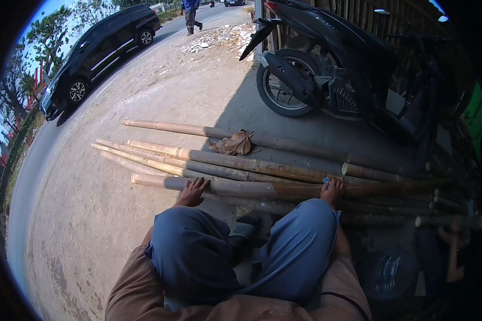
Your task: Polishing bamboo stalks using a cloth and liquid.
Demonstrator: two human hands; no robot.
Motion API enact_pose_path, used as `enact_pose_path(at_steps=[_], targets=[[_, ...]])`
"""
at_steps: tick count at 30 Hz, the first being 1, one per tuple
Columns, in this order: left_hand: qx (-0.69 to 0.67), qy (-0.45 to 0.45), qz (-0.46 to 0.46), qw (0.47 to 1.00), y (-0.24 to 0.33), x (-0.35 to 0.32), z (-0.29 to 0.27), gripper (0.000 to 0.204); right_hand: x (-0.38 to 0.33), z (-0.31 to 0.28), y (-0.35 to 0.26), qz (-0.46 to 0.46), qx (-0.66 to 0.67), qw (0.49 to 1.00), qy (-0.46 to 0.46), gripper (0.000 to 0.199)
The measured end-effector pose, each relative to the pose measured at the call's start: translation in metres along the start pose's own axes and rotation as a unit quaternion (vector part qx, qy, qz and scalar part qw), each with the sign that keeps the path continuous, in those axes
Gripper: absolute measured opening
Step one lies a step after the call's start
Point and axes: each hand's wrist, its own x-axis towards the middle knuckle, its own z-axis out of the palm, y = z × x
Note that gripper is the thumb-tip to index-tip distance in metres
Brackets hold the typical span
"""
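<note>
A thick bamboo pole [241, 188] lies across in front of my knees, pale and greyish on its left part and darker brown toward the right. My left hand [194, 191] rests over its left part, fingers spread on the surface. On the darker part, my right hand [332, 192] presses a small blue piece [326, 180], perhaps cloth or a pad, against the pole. Its fingers are bent around that piece, and most of it is hidden. Several thinner bamboo poles [219, 159] lie just beyond, side by side on the ground.
Dry leaves [234, 143] lie on the far bamboo pole [168, 126]. A black motorbike [326, 64] stands beyond at the right. Near my right side is a clear plastic bottle [388, 273]. A dark car [99, 51] and a walking person [190, 13] are by the road.
</note>
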Motion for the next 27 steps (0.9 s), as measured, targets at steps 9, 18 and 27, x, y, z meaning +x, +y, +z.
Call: enact_pose_path(at_steps=[9,18,27], targets=[[0.012,0.043,-0.052,0.998,0.003,0.042,0.031,0.069,-0.004,0.011,-0.015,0.008,0.008,1.000,-0.029,0.020],[-0.070,-0.092,0.037,0.993,-0.025,0.069,0.018,0.080,-0.050,0.032,-0.246,-0.124,0.221,0.952,-0.173,0.030],[-0.094,-0.180,0.032,0.979,-0.033,0.089,0.010,0.075,-0.028,0.008,-0.101,-0.033,0.075,0.995,-0.051,0.026]])
